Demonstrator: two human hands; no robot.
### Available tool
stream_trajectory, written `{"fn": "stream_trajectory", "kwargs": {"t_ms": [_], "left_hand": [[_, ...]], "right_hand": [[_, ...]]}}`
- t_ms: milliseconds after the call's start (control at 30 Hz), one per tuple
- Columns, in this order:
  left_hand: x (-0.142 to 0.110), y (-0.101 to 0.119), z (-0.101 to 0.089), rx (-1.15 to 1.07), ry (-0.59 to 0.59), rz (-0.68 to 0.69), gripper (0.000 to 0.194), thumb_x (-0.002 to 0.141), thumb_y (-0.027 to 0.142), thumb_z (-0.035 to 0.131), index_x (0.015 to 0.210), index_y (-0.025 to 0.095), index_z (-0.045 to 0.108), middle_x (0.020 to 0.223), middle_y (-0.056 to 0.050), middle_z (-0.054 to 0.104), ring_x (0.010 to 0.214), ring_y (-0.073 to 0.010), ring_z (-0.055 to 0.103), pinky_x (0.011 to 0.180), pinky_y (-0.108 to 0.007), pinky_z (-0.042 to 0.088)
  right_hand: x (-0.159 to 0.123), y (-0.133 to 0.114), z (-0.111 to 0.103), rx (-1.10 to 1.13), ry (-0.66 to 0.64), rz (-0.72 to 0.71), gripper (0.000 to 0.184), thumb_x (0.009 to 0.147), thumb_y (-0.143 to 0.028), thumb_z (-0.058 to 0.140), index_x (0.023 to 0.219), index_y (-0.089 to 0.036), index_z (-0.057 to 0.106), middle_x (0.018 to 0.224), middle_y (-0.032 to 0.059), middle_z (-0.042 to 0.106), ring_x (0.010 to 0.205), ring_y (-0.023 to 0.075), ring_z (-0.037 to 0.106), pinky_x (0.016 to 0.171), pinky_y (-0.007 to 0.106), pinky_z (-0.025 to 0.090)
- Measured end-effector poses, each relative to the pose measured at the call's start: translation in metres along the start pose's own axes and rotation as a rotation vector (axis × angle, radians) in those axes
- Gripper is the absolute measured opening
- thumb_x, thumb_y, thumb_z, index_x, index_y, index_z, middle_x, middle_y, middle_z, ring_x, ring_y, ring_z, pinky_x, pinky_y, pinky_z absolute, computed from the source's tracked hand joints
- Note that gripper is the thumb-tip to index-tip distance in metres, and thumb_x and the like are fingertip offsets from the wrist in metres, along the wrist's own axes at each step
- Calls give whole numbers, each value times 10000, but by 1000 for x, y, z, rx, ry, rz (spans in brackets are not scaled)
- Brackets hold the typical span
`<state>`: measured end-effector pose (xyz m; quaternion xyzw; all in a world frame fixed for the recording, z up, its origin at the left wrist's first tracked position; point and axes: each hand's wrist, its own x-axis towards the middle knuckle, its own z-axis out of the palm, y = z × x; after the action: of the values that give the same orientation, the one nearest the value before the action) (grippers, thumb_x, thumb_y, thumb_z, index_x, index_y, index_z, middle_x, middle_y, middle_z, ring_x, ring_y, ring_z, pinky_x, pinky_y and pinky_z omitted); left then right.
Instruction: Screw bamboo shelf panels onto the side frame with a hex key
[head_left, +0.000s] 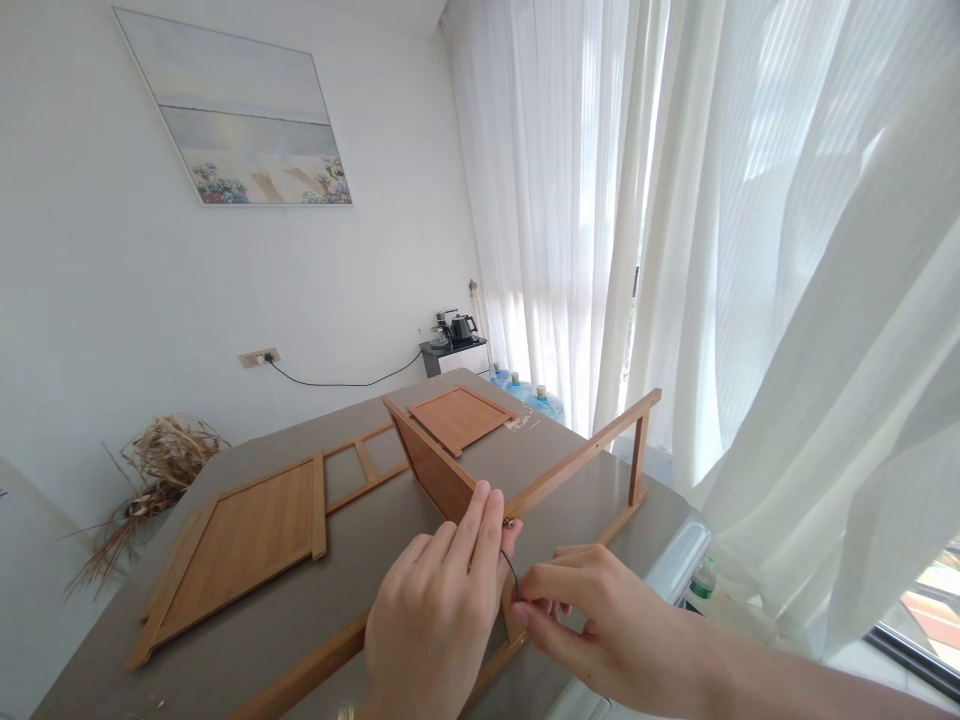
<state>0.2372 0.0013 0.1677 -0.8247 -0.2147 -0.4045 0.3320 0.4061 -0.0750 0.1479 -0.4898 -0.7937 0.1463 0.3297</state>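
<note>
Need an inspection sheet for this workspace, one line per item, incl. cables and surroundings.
Surface: grey-brown tabletop, pale flakes or marks near small panel
Job's things: wooden frame and upright panel meeting near left hand; large panel, small panel, slatted frame lying flat
Clutter: nothing seen beyond those flakes or marks
Grip: left hand at the joint; right hand pinches bent dark tool
Cables: dark cord from wall outlet towards kettle stand
Surroundings: dried plants, white curtains, water bottles
</note>
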Motion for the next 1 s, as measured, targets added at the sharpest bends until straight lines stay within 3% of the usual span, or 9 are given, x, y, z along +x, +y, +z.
{"fn": "stream_trajectory", "kwargs": {"t_ms": [167, 300, 633, 1000], "left_hand": [[-1, 0, 0, 0, -18, -5, 278, 939, 230, 596, 1162, 91, 685, 1137, -78, 735, 611, -123, 610, 550, -321, 420], [-2, 0, 0, -4, -26, -12, 273, 934, 218, 598, 1159, 93, 688, 1141, -81, 734, 626, -127, 619, 549, -319, 425], [-1, 1, 0, 2, -9, -7, 266, 943, 206, 576, 1156, 97, 692, 1141, -94, 732, 635, -127, 627, 562, -310, 433], [-2, 0, 1, -1, -2, -9, 259, 933, 196, 594, 1144, 85, 695, 1137, -97, 734, 627, -127, 623, 562, -317, 423]], "right_hand": [[-2, 18, -17, -412, 93, -140, 297, 1050, -234, 328, 817, -193, 507, 647, -15, 535, 550, 120, 378, 575, 274, 305], [0, 29, -29, -588, 73, -182, 266, 1055, -240, 345, 878, -193, 538, 649, -25, 532, 532, 123, 365, 568, 288, 269], [0, 29, -35, -746, 22, -184, 199, 966, -79, 394, 892, -199, 534, 657, -26, 537, 532, 133, 403, 574, 291, 266], [3, 23, -50, -880, 4, -245, 250, 850, 21, 375, 804, -206, 469, 610, -31, 467, 503, 131, 324, 555, 295, 217]]}}
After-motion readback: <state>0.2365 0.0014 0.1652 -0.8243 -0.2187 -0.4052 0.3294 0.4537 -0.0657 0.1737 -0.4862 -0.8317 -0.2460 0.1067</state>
